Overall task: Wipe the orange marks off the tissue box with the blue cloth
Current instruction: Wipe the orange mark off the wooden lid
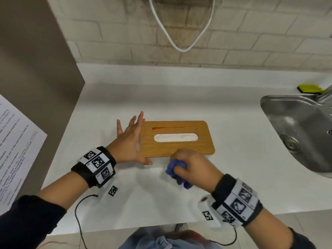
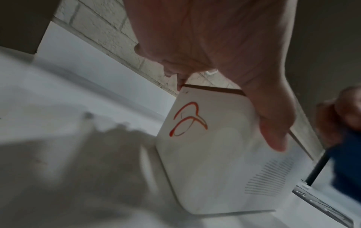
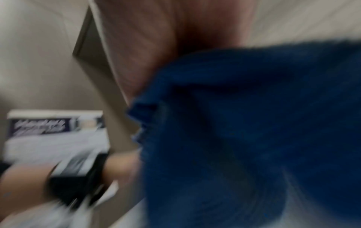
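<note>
A tissue box [image 1: 177,139] with a wooden lid stands on the white counter [image 1: 242,177]. A thin orange streak [image 1: 167,127] crosses the lid behind its slot. My left hand [image 1: 133,139] lies flat against the box's left end, fingers straight and spread, thumb at the near corner. The left wrist view shows the box's white end face [image 2: 215,162] with looped orange marks [image 2: 188,118] on it. My right hand [image 1: 190,164] grips a bunched blue cloth [image 1: 177,169] at the box's near edge. That cloth [image 3: 244,131] fills the blurred right wrist view.
A steel sink [image 1: 301,126] sits to the right, with a yellow sponge [image 1: 309,88] behind it. A white cable [image 1: 181,24] loops down the brick wall. A printed sheet [image 1: 16,146] and a brown panel [image 1: 36,69] stand at the left. Thin black wires [image 1: 79,212] trail over the counter's front edge.
</note>
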